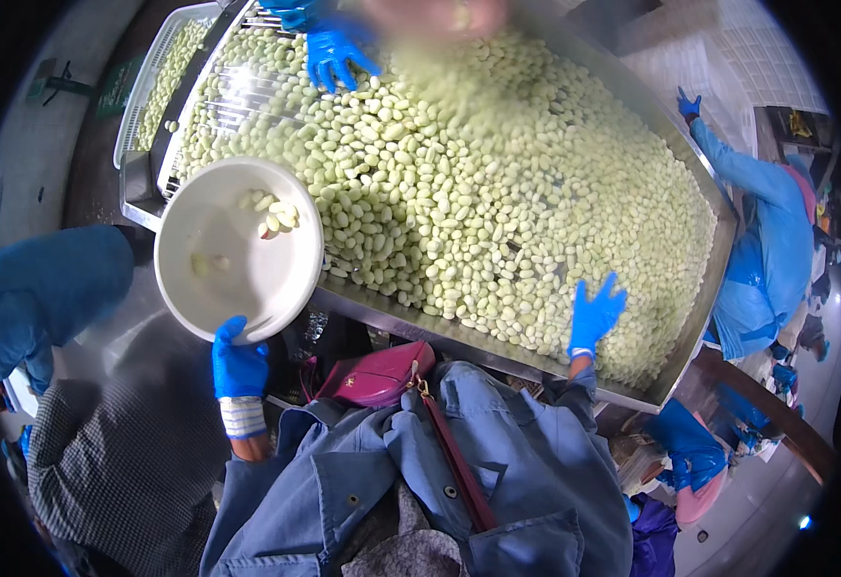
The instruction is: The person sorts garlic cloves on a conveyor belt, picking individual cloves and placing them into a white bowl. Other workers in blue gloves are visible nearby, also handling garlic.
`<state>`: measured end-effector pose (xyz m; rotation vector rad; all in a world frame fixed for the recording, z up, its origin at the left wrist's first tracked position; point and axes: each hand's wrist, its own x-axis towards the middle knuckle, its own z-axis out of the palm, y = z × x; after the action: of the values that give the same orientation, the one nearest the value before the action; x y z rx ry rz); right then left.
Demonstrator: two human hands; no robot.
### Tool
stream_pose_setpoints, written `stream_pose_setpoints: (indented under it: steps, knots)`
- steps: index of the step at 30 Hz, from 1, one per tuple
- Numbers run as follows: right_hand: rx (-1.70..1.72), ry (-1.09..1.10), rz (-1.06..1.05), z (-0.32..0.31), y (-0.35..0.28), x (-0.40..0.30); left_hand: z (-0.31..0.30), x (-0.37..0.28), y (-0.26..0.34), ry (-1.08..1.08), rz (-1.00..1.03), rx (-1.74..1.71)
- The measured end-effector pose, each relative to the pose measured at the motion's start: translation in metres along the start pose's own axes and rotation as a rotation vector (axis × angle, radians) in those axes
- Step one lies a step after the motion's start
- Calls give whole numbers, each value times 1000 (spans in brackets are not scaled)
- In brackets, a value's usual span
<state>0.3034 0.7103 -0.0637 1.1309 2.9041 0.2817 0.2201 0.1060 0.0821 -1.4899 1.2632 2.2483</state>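
Observation:
My left hand (240,360), in a blue glove, holds the near rim of a white plastic bowl (175,252). Inside the bowl sit several pale oval pieces (276,215), one with a reddish patch. My right hand (597,311), gloved in blue too, has its fingers spread above pale green oval produce (449,209), bean- or grape-like. It appears to hold nothing; whether it touches the pieces I cannot tell. The produce lies heaped on a large metal sorting tray (456,342), whose left end has metal bars (240,101).
Another person's gloved hand (337,58) rests on the produce across the tray. A white basket (168,36) holds more pieces at far left. A pink purse (377,375) hangs at my front. People stand left (53,296) and right (766,238).

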Motion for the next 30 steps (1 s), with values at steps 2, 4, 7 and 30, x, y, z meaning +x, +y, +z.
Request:
stream_pose_setpoints:
  steps: [2,4,7,30]
  knots:
    - [-63,-19,122,31,34,-2,-3,-3,3,-20,-2,0]
    - [19,-61,158,46,19,-7,-9,0,5,-17,18,6]
    - [27,-93,134,55,-23,-25,-14,7,7,11,68,-4]
    - [812,-194,-754,-91,-273,-24,-75,29,14,127,361,120]
